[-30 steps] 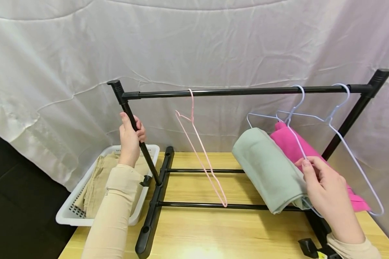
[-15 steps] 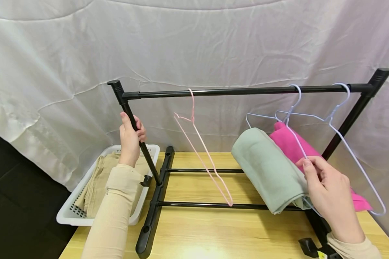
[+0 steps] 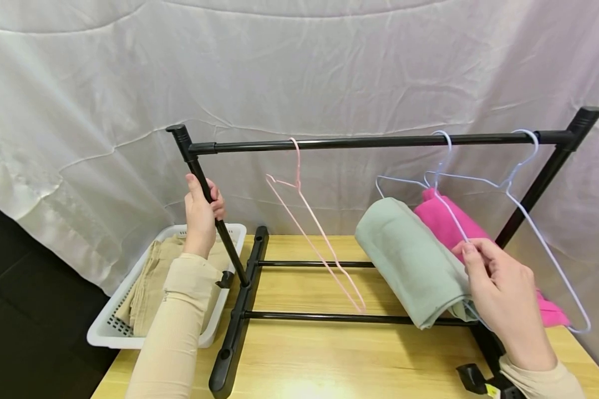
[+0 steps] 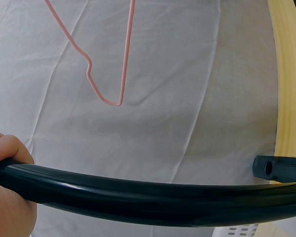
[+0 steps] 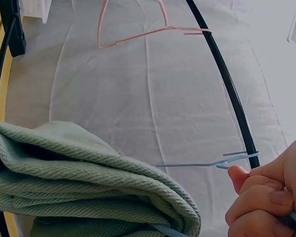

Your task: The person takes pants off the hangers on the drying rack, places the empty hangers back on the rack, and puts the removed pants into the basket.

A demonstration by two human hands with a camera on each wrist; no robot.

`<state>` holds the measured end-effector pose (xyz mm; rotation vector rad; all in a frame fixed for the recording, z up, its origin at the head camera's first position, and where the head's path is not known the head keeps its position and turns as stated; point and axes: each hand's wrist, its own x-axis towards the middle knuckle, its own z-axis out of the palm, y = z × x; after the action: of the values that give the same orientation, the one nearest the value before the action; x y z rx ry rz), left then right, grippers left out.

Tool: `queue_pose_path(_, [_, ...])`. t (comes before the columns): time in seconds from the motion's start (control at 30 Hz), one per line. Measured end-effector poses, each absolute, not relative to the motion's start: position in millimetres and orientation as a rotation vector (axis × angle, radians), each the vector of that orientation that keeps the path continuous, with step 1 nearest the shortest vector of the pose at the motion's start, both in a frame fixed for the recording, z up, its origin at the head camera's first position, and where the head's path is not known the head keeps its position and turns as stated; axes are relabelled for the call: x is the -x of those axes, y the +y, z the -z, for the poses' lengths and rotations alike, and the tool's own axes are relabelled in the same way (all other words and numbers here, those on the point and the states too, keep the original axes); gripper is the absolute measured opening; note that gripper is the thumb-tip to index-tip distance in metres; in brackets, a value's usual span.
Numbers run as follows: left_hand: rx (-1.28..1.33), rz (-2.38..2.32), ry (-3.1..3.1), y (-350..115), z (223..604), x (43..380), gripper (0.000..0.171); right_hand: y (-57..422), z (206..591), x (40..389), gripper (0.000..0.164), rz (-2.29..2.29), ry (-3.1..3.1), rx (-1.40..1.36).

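My left hand [image 3: 200, 208] grips the left upright [image 3: 229, 244] of a black clothes rack, fingers wrapped round the tube. In the right wrist view, my right hand [image 5: 266, 197] has its fingers curled. It pinches the near arm of a light blue hanger [image 3: 449, 206] in the head view. Over that hanger's lower bar lies a folded pale green cloth [image 3: 409, 260], thick with several layers in the right wrist view. Behind it a bright pink cloth [image 3: 441, 219] hangs on a second blue hanger [image 3: 549, 249]. A bare pink hanger [image 3: 306, 210] hangs further left.
The rack's top rail [image 3: 364, 142] runs across above a wooden table [image 3: 329, 354]. Two lower bars, including the front bar [image 3: 324, 316], join its feet. A white basket [image 3: 102, 335] with beige cloths [image 3: 152, 277] stands left. A pale curtain [image 3: 299, 72] hangs behind.
The blue hanger with the green cloth has slid left along the rail, my right hand still pinching it. The pink hanger has swung slightly. My left hand stays on the upright.
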<state>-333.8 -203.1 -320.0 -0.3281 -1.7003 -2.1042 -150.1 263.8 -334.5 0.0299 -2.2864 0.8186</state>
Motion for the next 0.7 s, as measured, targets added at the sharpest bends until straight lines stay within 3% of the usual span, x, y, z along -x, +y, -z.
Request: queue_pose_path(0.7, [0.334, 2.083, -1.697, -202.6, 321.2, 332.5, 0.065, 263.8, 321.4, 154.3, 0.022, -0.858, -2.217, -0.019])
